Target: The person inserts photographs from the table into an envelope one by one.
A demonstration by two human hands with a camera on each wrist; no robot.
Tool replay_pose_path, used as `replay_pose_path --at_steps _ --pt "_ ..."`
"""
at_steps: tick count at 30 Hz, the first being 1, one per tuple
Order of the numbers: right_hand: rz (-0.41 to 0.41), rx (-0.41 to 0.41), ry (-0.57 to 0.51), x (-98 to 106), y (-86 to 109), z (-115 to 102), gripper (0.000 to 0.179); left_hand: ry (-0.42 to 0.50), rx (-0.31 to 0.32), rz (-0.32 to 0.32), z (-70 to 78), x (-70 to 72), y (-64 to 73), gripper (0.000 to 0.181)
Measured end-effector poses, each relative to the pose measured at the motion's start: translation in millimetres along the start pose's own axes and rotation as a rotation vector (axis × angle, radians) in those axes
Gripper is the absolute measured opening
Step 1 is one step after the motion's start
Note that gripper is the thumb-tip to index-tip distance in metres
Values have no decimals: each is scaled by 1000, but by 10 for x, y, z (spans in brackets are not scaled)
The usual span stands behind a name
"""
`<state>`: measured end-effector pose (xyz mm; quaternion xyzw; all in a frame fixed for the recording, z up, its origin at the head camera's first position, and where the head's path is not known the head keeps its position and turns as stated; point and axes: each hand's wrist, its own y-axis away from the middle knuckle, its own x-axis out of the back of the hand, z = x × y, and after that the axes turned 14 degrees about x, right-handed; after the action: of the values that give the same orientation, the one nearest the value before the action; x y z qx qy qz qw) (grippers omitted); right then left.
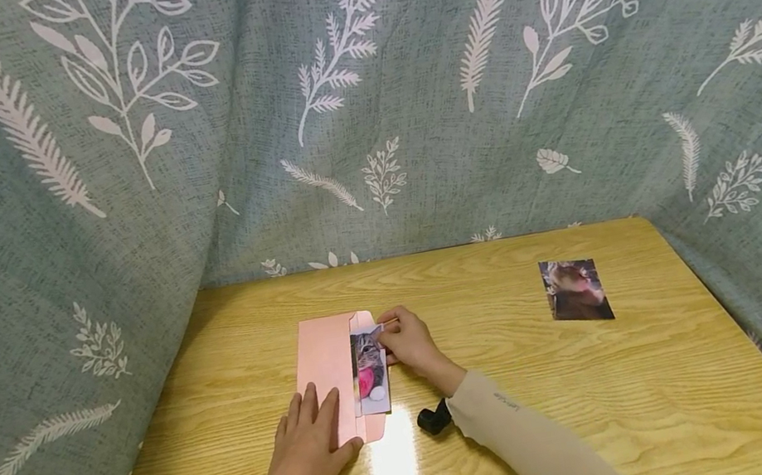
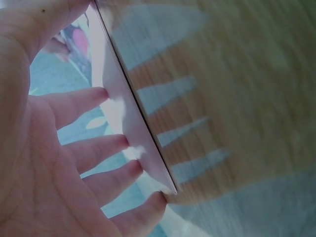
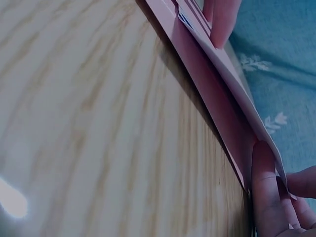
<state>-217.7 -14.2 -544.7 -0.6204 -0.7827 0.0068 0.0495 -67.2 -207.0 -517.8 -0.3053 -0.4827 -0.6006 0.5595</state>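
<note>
A pink envelope [image 1: 320, 348] lies on the table with its flap side facing right. Partly inside its opening is a photo [image 1: 371, 373] of a striped cat with something bright pink at its chest. My left hand [image 1: 302, 456] rests on the lower part of the envelope, fingers spread and straight; in the left wrist view its fingertips press along the envelope's pink surface [image 2: 116, 106]. With thumb and fingers, my right hand [image 1: 414, 345] pinches the photo's upper right corner. From the right wrist, the photo's pale edge [image 3: 247, 106] stands raised over the pink flap.
A second photo [image 1: 575, 291], dark with an animal on it, lies farther right on the wooden table [image 1: 480, 288]. Patterned green cloth [image 1: 359, 107] hangs behind and along both sides. Black wrist devices [image 1: 432, 420] sit close to the tabletop.
</note>
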Motion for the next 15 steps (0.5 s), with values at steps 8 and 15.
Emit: replay_pose_path --at_steps 8,15 --pt "4 14 22 -87 11 -39 23 -3 -1 0 5 3 1 82" --pt "3 29 39 -146 27 -44 22 -3 1 -7 20 12 4 82"
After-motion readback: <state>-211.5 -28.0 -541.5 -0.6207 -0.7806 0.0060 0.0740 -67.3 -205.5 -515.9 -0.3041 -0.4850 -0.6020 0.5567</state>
